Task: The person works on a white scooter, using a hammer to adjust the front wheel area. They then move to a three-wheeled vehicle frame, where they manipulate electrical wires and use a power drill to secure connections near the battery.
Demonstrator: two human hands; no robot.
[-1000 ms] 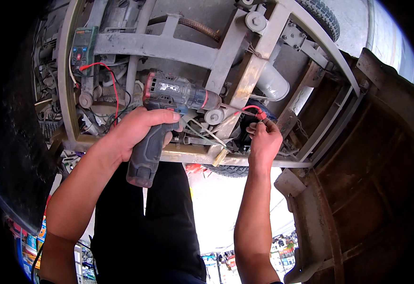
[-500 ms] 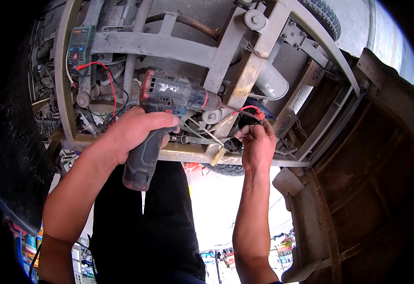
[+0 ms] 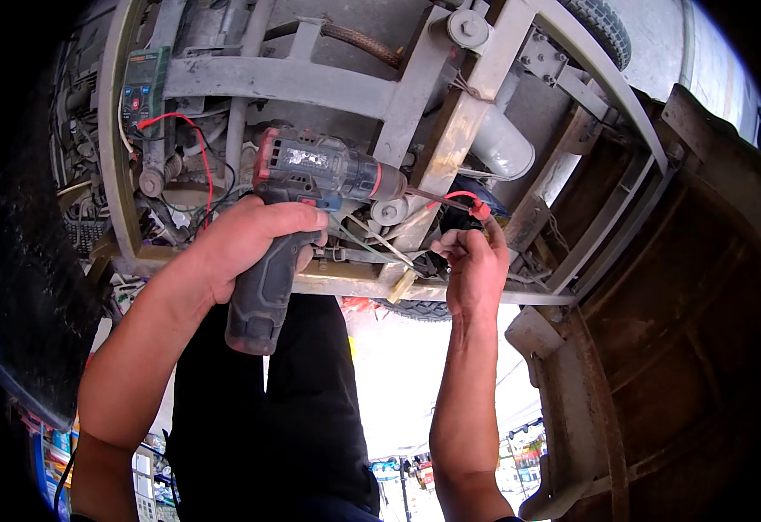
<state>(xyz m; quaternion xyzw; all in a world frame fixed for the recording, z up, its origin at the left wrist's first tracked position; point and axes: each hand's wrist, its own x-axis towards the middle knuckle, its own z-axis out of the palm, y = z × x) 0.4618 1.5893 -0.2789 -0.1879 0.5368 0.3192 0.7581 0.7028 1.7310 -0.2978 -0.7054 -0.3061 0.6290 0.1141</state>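
Note:
My left hand (image 3: 263, 239) is wrapped round the handle of a dark grey and red cordless drill (image 3: 315, 167), its index finger near the trigger. From the drill's chuck a long thin bit (image 3: 440, 199) points right, its tip close to a red cap (image 3: 480, 210) on a red wire. My right hand (image 3: 474, 261) is closed in a pinch at a black part (image 3: 459, 224) just under that cap. Fingers and shadow hide most of the black part. A slanted, worn metal beam (image 3: 450, 161) runs behind the bit.
A green multimeter (image 3: 144, 83) with a red lead (image 3: 202, 157) rests on the frame at the upper left. Loose green and white wires (image 3: 372, 239) lie between my hands. A grey cylinder (image 3: 504, 148) and a rusty panel (image 3: 685, 331) are on the right.
Both hands keep their holds and the drill stays almost still, its bit still by the red cap. Only a slight shift of the whole view shows.

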